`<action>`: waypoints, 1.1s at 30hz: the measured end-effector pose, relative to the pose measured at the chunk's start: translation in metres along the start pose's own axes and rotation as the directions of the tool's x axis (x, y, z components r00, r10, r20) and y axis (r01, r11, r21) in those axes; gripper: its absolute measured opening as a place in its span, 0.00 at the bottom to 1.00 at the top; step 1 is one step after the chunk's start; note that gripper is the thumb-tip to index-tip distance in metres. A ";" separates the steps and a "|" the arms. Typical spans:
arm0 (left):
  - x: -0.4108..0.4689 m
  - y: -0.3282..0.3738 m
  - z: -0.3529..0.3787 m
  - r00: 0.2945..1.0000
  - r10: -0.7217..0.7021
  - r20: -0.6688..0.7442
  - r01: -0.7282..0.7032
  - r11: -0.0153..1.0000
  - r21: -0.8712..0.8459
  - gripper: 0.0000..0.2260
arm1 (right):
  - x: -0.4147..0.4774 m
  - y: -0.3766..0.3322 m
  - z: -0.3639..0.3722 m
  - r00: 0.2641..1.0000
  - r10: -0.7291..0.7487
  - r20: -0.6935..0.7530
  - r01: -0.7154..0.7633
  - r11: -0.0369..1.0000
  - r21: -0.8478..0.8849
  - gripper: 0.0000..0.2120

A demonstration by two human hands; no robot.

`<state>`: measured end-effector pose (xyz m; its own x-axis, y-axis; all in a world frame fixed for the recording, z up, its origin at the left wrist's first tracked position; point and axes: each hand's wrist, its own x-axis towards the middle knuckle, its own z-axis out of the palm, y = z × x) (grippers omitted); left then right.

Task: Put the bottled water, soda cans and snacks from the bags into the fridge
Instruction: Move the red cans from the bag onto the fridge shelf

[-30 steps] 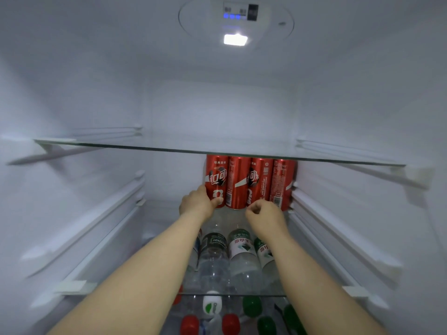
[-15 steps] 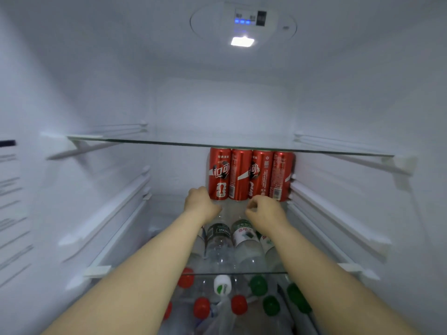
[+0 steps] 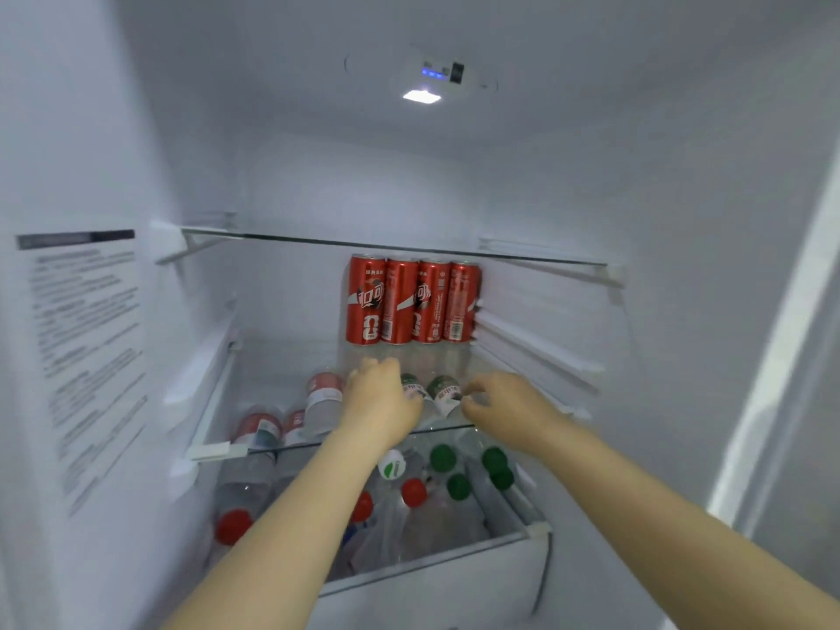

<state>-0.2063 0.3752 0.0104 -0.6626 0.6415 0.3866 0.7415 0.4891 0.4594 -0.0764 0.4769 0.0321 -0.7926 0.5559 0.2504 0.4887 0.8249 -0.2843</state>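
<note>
Inside the fridge [image 3: 363,184], four red cans [image 3: 411,302] stand upright in a tight row, side touching side, at the back right of the glass shelf [image 3: 282,356], just under the upper shelf [image 3: 386,245]. Both hands reach in over the front of the shelf, a little apart from each other and short of the cans. The left hand [image 3: 382,402] and the right hand [image 3: 504,406] are each loosely curled and hold nothing. Bottles [image 3: 318,397] lie on their sides in the drawer [image 3: 432,584] below, partly seen through the glass, with red, green and white caps pointing toward the front; two green-labelled ones show between the hands. The ceiling light [image 3: 422,96] is lit, with small blue lights just behind it. A printed sticker [image 3: 86,356] covers the left wall, its text too blurred to read.
</note>
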 end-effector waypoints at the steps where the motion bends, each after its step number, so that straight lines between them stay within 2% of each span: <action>1: -0.005 0.003 0.001 1.000 0.027 -0.004 -0.027 1.000 -0.006 0.14 | -0.011 0.002 -0.002 1.000 0.009 -0.001 -0.009 1.000 -0.026 0.16; 6: -0.035 0.031 0.003 0.981 0.182 0.064 -0.179 0.982 -0.054 0.18 | -0.063 0.016 -0.017 0.998 0.065 0.017 -0.062 0.987 -0.149 0.18; 10: -0.054 0.047 0.000 0.957 0.261 0.130 -0.240 0.958 -0.158 0.21 | -0.107 0.031 -0.039 0.995 0.084 -0.052 -0.094 0.970 -0.226 0.21; 17: -0.110 0.120 -0.008 0.866 0.481 0.135 -0.399 0.828 -0.394 0.20 | -0.197 0.051 -0.087 0.977 0.132 -0.167 -0.180 0.934 -0.310 0.19; 24: -0.190 0.212 -0.024 0.700 0.710 0.078 -0.578 0.627 -0.522 0.19 | -0.321 0.058 -0.142 0.944 0.186 -0.271 -0.286 0.874 -0.394 0.18; 28: -0.231 0.251 -0.024 0.607 0.790 0.084 -0.625 0.540 -0.563 0.19 | -0.379 0.069 -0.166 0.920 0.250 -0.302 -0.367 0.822 -0.436 0.19; 33: -0.283 0.305 -0.010 0.488 0.868 0.087 -0.642 0.425 -0.638 0.19 | -0.462 0.086 -0.196 0.852 0.369 -0.371 -0.514 0.723 -0.461 0.19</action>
<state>0.2068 0.3368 0.0492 0.3297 0.7892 0.5182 0.6729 -0.5814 0.4573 0.4028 0.3114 0.0734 -0.3596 0.8165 0.4517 0.9291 0.3580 0.0926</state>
